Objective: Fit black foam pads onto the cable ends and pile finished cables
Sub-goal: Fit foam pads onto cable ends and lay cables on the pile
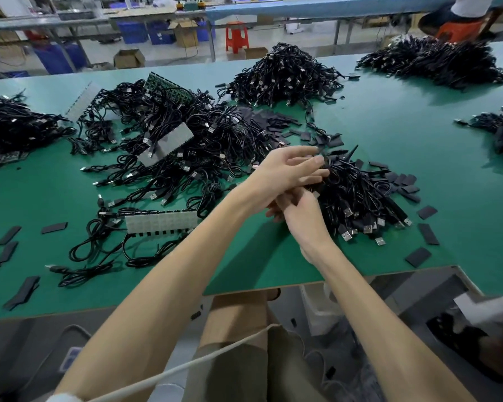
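Two hands cross over the near-right part of the green surface [389, 134]. Left hand [291, 169] lies on top, fingers loosely spread and mostly straight, tips touching the top of the cable pile [360, 198]. Right hand [299, 211] sits under the left wrist, fingers curled leftward; can't tell what it grips, if anything. Cable pile: thin black leads bunched together, silver plugs [347, 235] fanned out along its near edge. Foam pads [426, 212]: flat, matte, black rectangles, scattered loose just right of the pile, plus more at the near-left edge. Tangled heap [172, 134] of similar black cables lies to the left, with a pale ribbed strip [160, 221] at its near side. More cable mounds lie far across the surface.
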